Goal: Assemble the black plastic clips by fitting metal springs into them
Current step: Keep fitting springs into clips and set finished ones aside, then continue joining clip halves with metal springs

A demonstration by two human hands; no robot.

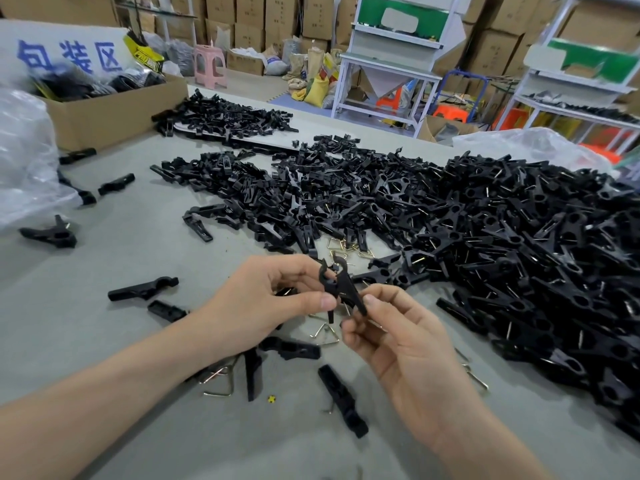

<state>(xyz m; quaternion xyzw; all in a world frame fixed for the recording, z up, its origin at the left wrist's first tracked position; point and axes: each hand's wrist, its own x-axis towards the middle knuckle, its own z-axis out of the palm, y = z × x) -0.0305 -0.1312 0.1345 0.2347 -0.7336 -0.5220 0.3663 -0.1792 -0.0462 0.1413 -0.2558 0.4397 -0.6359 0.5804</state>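
Left hand [263, 303], right hand [398, 337] on black clip [341, 289], near-upright, hooked end up

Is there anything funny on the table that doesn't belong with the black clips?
Yes: one tiny yellow bit lies on the grey table among loose black clip parts and metal springs. Nothing near it looks like it. It is too small to identify.

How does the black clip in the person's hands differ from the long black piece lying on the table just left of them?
The held clip is two halves crossed together; the loose piece is a single half. The held clip stands nearly upright off the table, pinched by the left hand and right hand; the loose piece lies flat, untouched. Both are black plastic with a hooked end.
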